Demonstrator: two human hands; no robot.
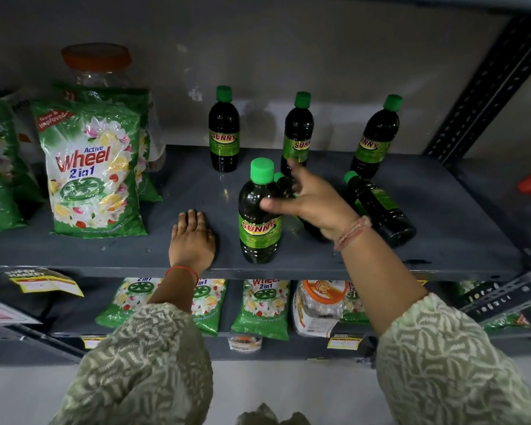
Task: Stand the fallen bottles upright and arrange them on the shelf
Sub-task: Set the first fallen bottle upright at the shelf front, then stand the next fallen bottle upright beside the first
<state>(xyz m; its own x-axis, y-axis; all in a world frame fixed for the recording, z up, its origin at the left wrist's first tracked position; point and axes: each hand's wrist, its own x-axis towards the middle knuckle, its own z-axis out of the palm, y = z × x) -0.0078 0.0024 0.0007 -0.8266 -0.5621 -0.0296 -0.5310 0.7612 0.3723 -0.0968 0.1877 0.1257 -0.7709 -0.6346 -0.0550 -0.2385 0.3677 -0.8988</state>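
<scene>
head view: a grey metal shelf [442, 210] is seen from above and in front. three green-capped dark bottles are stood upright along the far side: far left bottle [223, 136], far middle bottle [298, 133] and far right bottle [376, 139], well apart from one another. a fourth upright bottle, the near bottle [259, 222], is placed near the front edge, close to the middle of the shelf. two bottles are lying on their sides: the fallen right bottle [380, 210], with its cap pointed far and left, and the hidden bottle [284, 187], mostly covered by the right hand [313, 204], just behind and right of the near bottle.

the right hand is held spread over the hidden bottle, fingers parted and reaching far, thumb [273, 207] laid against the shoulder of the near bottle; whether anything is gripped cannot be told. the left hand [193, 237] is laid flat, palm down, on the shelf left of the near bottle, with nothing held.

detergent bags [92, 170] are stood at the left of the shelf, with a clear jar [105, 72] with an orange lid behind them. more bags [259, 305] are seen on the lower shelf [304, 348].
</scene>
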